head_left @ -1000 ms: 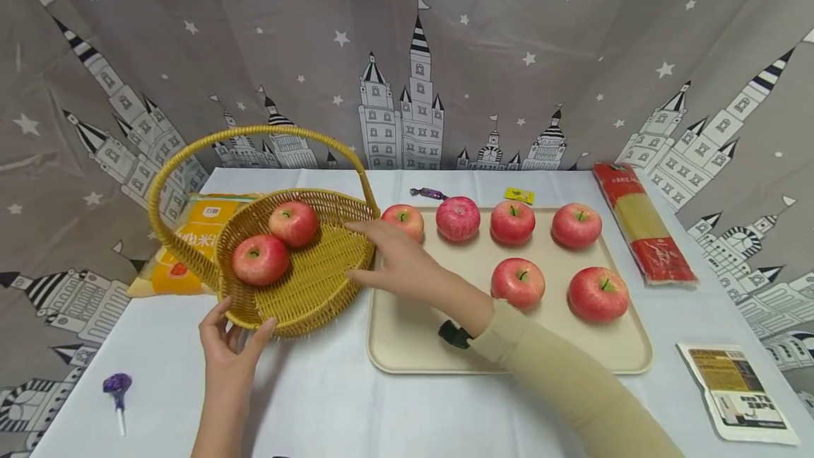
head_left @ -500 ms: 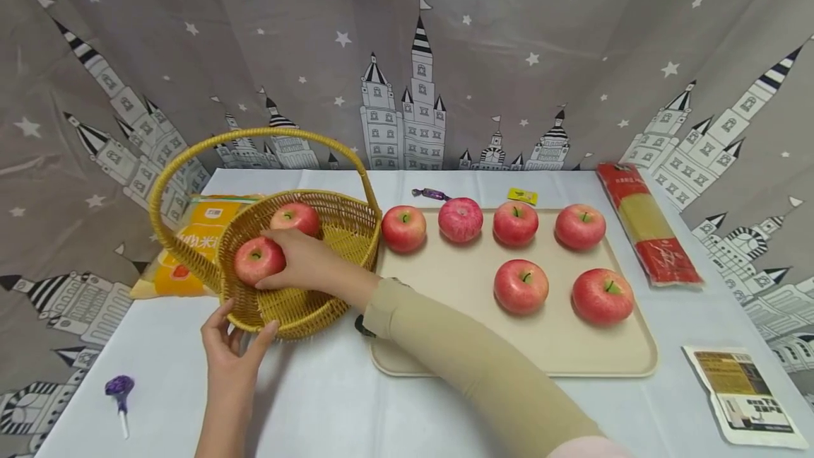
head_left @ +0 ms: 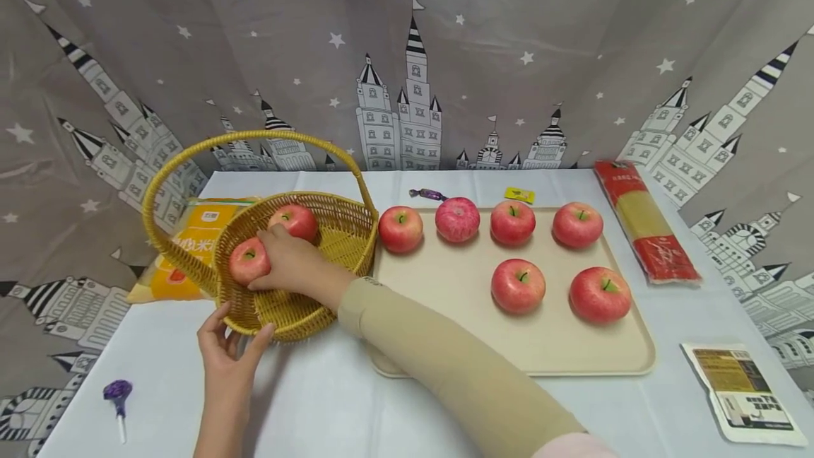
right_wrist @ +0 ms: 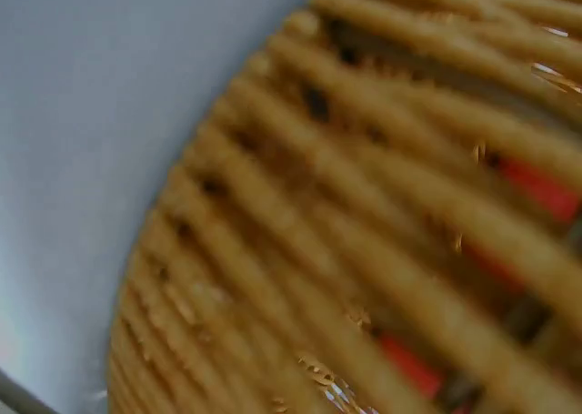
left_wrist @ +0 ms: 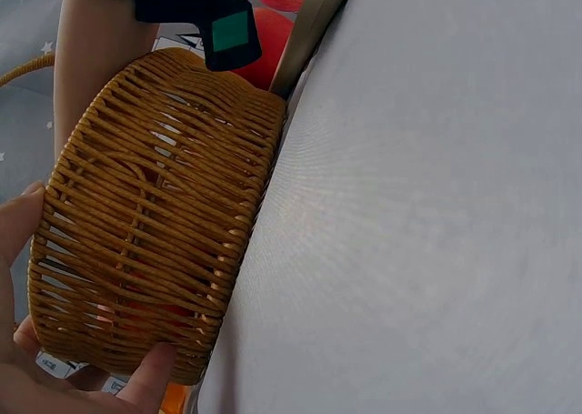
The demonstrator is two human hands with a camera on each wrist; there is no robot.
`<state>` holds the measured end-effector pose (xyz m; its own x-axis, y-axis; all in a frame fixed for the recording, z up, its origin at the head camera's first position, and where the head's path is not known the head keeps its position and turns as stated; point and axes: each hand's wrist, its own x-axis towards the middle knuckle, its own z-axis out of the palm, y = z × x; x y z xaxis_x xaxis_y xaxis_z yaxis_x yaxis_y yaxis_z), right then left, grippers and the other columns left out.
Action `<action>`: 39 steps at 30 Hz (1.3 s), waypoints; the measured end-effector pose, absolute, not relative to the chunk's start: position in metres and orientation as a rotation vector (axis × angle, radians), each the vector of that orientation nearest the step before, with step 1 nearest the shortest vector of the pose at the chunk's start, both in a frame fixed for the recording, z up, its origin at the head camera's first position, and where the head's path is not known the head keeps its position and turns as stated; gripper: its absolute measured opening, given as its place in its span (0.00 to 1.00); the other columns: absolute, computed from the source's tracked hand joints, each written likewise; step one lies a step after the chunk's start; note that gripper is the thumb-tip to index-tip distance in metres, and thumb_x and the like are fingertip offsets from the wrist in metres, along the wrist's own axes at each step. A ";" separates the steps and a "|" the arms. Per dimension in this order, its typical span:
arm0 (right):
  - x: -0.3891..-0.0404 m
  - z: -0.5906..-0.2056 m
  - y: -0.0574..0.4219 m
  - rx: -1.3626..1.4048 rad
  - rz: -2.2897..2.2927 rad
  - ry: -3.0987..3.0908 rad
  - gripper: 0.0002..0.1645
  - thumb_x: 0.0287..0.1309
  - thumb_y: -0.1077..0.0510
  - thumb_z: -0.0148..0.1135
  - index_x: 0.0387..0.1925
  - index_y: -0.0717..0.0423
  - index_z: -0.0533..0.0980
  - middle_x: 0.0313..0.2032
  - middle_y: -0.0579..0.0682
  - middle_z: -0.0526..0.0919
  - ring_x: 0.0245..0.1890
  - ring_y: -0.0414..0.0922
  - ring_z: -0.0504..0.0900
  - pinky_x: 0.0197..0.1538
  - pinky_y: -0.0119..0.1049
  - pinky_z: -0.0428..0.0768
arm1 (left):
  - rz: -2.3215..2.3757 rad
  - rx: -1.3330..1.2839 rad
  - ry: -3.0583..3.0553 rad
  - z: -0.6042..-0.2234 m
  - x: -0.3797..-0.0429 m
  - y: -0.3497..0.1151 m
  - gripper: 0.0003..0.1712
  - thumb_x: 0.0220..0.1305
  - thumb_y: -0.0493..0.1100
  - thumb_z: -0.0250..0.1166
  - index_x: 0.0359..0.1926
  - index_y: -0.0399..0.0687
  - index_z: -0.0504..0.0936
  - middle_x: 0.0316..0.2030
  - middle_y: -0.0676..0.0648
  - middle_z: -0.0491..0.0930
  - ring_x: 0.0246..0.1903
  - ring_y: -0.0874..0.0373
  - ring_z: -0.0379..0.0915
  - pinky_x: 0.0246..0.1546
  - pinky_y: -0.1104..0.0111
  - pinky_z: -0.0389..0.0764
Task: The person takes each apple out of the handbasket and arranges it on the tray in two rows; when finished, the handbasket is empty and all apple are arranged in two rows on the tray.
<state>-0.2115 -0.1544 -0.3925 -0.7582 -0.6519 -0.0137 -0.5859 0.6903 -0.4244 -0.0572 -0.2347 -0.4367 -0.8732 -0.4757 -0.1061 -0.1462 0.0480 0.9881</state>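
A yellow wicker basket (head_left: 311,318) with a tall hooped handle stands at the left of the table, two red apples inside. My right hand (head_left: 291,266) reaches over its right side and grips the front-left apple (head_left: 243,264). Behind that hand lies the other apple (head_left: 299,216), partly covered by the fingers. My left hand (head_left: 230,362) holds the basket's front-left edge; in the left wrist view its thumb and fingers (left_wrist: 150,378) lie against the woven wall. The right wrist view shows only blurred wicker (right_wrist: 300,250), with red showing through gaps.
Right of the basket, a beige tray (head_left: 445,331) carries several apples (head_left: 518,287). Around them lie a red noodle packet (head_left: 645,221), a white-edged pouch (head_left: 740,394), a purple candy (head_left: 428,194), a yellow candy (head_left: 519,195), a lollipop (head_left: 117,394) and an orange bag (head_left: 184,260).
My right hand has moved left from the basket's right rim to the front apple and taken hold of it. That apple has shifted slightly left. The left hand stays at the basket.
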 end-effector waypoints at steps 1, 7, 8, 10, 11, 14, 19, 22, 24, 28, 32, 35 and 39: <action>-0.211 -0.393 -0.156 -0.996 -0.582 2.755 0.53 0.49 0.32 0.68 0.70 0.50 0.61 0.60 0.44 0.66 0.47 0.36 0.76 0.49 0.26 0.77 | -1.907 0.638 -2.082 -0.437 -0.057 -0.235 0.43 0.64 0.39 0.65 0.70 0.60 0.48 0.72 0.48 0.42 0.70 0.49 0.43 0.66 0.70 0.60; -0.212 -0.397 -0.158 -0.976 -0.587 2.815 0.45 0.49 0.32 0.66 0.62 0.52 0.69 0.53 0.45 0.68 0.36 0.36 0.76 0.39 0.25 0.78 | -1.899 0.619 -2.108 -0.436 -0.055 -0.235 0.44 0.64 0.39 0.65 0.70 0.59 0.47 0.72 0.47 0.41 0.71 0.48 0.41 0.68 0.67 0.58; -0.212 -0.396 -0.155 -0.991 -0.617 2.815 0.44 0.49 0.32 0.66 0.61 0.53 0.70 0.54 0.46 0.69 0.37 0.37 0.76 0.40 0.25 0.78 | -1.899 0.621 -2.110 -0.436 -0.055 -0.235 0.44 0.64 0.40 0.65 0.70 0.60 0.47 0.72 0.47 0.41 0.71 0.47 0.41 0.67 0.68 0.58; -0.212 -0.394 -0.146 -1.035 -0.709 2.795 0.43 0.47 0.33 0.67 0.59 0.53 0.71 0.54 0.47 0.70 0.39 0.37 0.76 0.42 0.25 0.77 | -1.896 0.624 -2.114 -0.435 -0.055 -0.235 0.44 0.64 0.40 0.66 0.70 0.60 0.47 0.72 0.47 0.41 0.71 0.47 0.41 0.67 0.69 0.58; -0.211 -0.391 -0.140 -1.059 -0.760 2.783 0.43 0.46 0.34 0.68 0.59 0.53 0.71 0.54 0.47 0.70 0.40 0.37 0.76 0.42 0.25 0.77 | -1.897 0.628 -2.111 -0.436 -0.055 -0.235 0.44 0.64 0.40 0.66 0.70 0.60 0.47 0.72 0.47 0.41 0.71 0.48 0.41 0.66 0.71 0.59; -0.206 -0.378 -0.112 -1.131 -0.965 2.716 0.44 0.43 0.38 0.73 0.60 0.52 0.70 0.57 0.48 0.69 0.44 0.36 0.75 0.45 0.24 0.75 | -1.892 0.643 -2.106 -0.436 -0.056 -0.234 0.44 0.63 0.40 0.66 0.70 0.59 0.48 0.72 0.47 0.42 0.70 0.48 0.43 0.65 0.72 0.61; -0.194 -0.345 -0.035 -1.202 -1.236 2.645 0.46 0.41 0.45 0.77 0.62 0.52 0.68 0.56 0.47 0.68 0.49 0.37 0.73 0.50 0.26 0.75 | -1.883 0.642 -2.116 -0.436 -0.055 -0.235 0.45 0.64 0.41 0.66 0.71 0.60 0.47 0.72 0.48 0.41 0.71 0.48 0.42 0.68 0.64 0.57; -0.188 -0.336 0.017 -1.166 -1.295 2.669 0.44 0.41 0.47 0.77 0.60 0.53 0.69 0.55 0.47 0.68 0.49 0.40 0.73 0.51 0.31 0.77 | -1.886 0.647 -2.124 -0.435 -0.055 -0.235 0.45 0.64 0.41 0.66 0.71 0.62 0.46 0.73 0.49 0.40 0.72 0.49 0.40 0.69 0.62 0.55; -0.185 -0.341 0.051 -1.068 -1.289 2.716 0.44 0.41 0.47 0.77 0.60 0.53 0.69 0.55 0.46 0.69 0.49 0.40 0.73 0.51 0.34 0.78 | -1.890 0.653 -2.126 -0.435 -0.056 -0.235 0.45 0.64 0.41 0.66 0.71 0.62 0.46 0.73 0.49 0.40 0.72 0.49 0.40 0.69 0.62 0.56; -0.177 -0.374 0.108 -0.822 -1.212 2.767 0.45 0.42 0.46 0.77 0.61 0.52 0.68 0.55 0.46 0.69 0.49 0.42 0.73 0.52 0.39 0.78 | -1.892 0.677 -2.122 -0.434 -0.055 -0.236 0.46 0.63 0.42 0.66 0.71 0.62 0.46 0.73 0.50 0.39 0.72 0.50 0.40 0.69 0.61 0.55; -0.171 -0.401 0.130 -0.723 -1.114 2.767 0.45 0.43 0.44 0.76 0.61 0.52 0.67 0.56 0.46 0.69 0.50 0.42 0.73 0.53 0.40 0.78 | -1.882 0.691 -2.109 -0.435 -0.055 -0.238 0.46 0.63 0.41 0.67 0.71 0.62 0.46 0.73 0.51 0.39 0.72 0.51 0.40 0.70 0.61 0.54; -0.166 -0.405 0.136 -0.700 -1.035 2.789 0.43 0.44 0.42 0.75 0.60 0.52 0.68 0.55 0.46 0.69 0.49 0.41 0.74 0.52 0.40 0.78 | -1.875 0.700 -2.104 -0.435 -0.056 -0.237 0.46 0.63 0.41 0.67 0.71 0.63 0.47 0.73 0.52 0.40 0.72 0.52 0.41 0.69 0.62 0.55; -0.163 -0.404 0.142 -0.657 -0.925 2.819 0.42 0.44 0.42 0.75 0.59 0.52 0.68 0.50 0.46 0.71 0.44 0.42 0.75 0.48 0.40 0.79 | -1.882 0.690 -2.104 -0.435 -0.057 -0.236 0.45 0.63 0.41 0.67 0.71 0.63 0.47 0.73 0.50 0.40 0.72 0.51 0.41 0.68 0.67 0.58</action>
